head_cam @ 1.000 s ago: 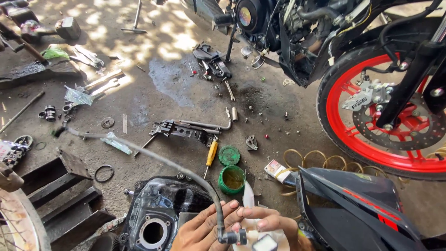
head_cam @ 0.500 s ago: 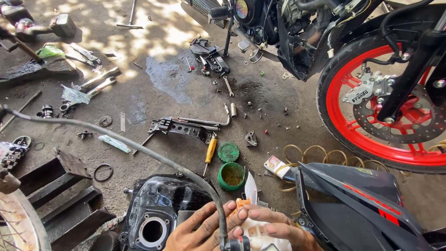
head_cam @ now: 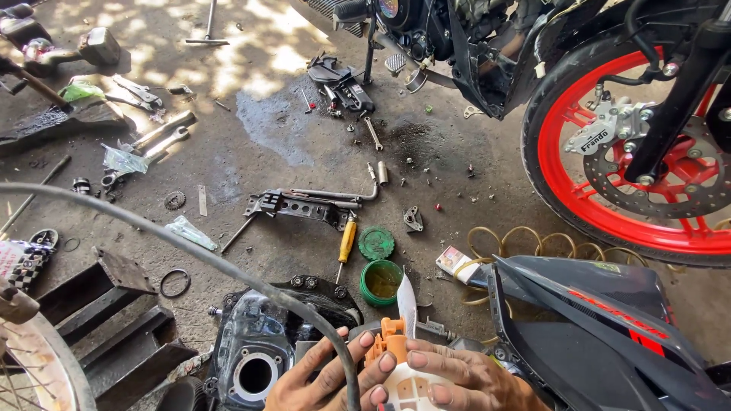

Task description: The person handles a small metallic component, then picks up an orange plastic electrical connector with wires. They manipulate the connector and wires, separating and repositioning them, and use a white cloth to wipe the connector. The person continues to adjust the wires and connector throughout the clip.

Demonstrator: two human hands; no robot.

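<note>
- Fingers (head_cam: 417, 359) of both hands wrapped round white-orange plastic part (head_cam: 402, 373), bottom centre.
- L hand (head_cam: 324, 380) also pinching grey hose (head_cam: 228, 266).
- R hand (head_cam: 464, 380) gripping part's right side.
- Beside black fuel tank (head_cam: 266, 342), below green tub (head_cam: 381, 280).

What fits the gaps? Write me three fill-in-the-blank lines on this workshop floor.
1. Both hands hold a white part with an ____ plastic piece on top.
2. The screwdriver on the floor has a ____ handle.
3. The motorcycle wheel has a ____ rim.

Missing words: orange; yellow; red
</note>
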